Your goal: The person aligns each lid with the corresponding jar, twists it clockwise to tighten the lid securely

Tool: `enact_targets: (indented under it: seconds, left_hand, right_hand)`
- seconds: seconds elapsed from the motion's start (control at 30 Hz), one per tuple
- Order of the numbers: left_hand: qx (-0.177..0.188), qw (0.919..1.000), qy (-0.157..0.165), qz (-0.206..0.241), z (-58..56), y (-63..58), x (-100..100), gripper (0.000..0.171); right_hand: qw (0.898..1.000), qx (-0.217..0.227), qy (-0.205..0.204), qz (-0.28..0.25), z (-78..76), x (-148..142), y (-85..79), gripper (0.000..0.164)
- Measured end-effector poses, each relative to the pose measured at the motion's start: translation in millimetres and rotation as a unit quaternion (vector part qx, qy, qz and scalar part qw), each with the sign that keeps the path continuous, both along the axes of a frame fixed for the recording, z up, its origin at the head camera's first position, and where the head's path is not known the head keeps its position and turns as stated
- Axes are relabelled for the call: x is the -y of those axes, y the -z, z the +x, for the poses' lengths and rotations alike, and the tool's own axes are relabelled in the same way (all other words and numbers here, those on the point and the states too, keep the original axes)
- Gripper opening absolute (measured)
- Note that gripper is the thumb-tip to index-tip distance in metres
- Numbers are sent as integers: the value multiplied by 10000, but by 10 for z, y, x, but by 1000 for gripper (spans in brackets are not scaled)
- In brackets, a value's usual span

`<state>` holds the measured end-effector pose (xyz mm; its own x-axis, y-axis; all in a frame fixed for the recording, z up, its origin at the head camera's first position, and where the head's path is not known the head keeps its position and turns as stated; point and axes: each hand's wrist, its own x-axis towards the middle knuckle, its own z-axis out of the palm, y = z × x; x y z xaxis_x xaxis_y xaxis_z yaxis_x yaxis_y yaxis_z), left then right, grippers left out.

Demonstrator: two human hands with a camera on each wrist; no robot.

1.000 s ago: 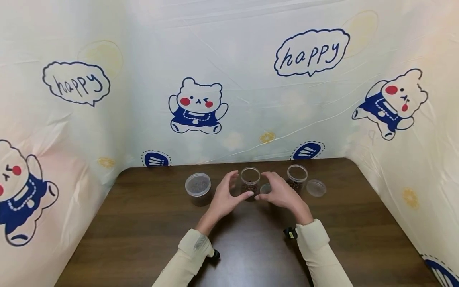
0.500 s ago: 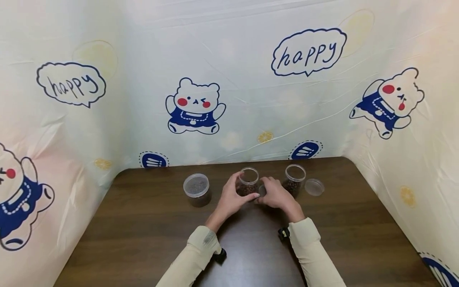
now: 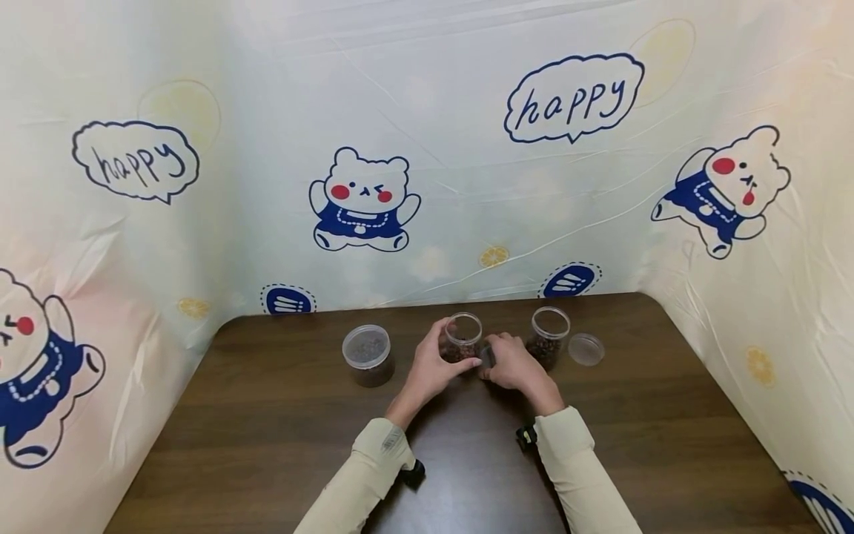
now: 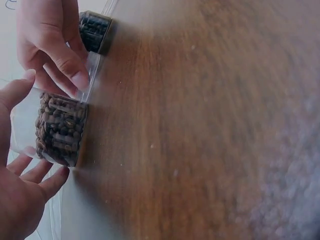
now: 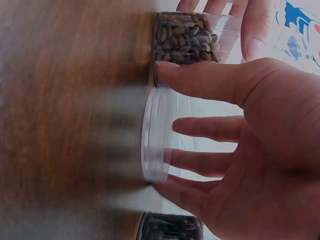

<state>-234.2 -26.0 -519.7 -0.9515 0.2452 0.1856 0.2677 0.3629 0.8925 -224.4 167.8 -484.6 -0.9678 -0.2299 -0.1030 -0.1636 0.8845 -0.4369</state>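
My left hand grips the middle jar, a clear open-topped jar of coffee beans, with thumb and fingers on opposite sides. The jar stands upright on the table. Close on its right, my right hand spans a clear round lid, holding it by the rim between thumb and fingers. That lid lies low at the tabletop, with its far part hidden in the head view. The right thumb comes close to the jar's base; whether it touches the jar, I cannot tell.
A lidded jar with dark contents stands on the left of the brown table. To the right is another open jar of dark beans, beside a loose clear lid. A printed curtain borders the table.
Both hands have closed in: the left from around the middle jar to gripping it, the right down onto the lid beside it. Over the last half second they have hardly moved.
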Motion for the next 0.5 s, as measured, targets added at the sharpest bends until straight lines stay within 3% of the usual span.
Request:
enact_targets:
  seconds: [0.3, 0.5]
  left_hand:
    - [24, 10000, 78, -5, -7, 9, 3, 89]
    - [164, 9998, 113, 58, -5, 7, -4, 77]
  right_hand:
    - [9999, -26, 112, 80, -5, 4, 23, 60]
    - [9998, 1, 177, 31, 0, -7, 43, 60]
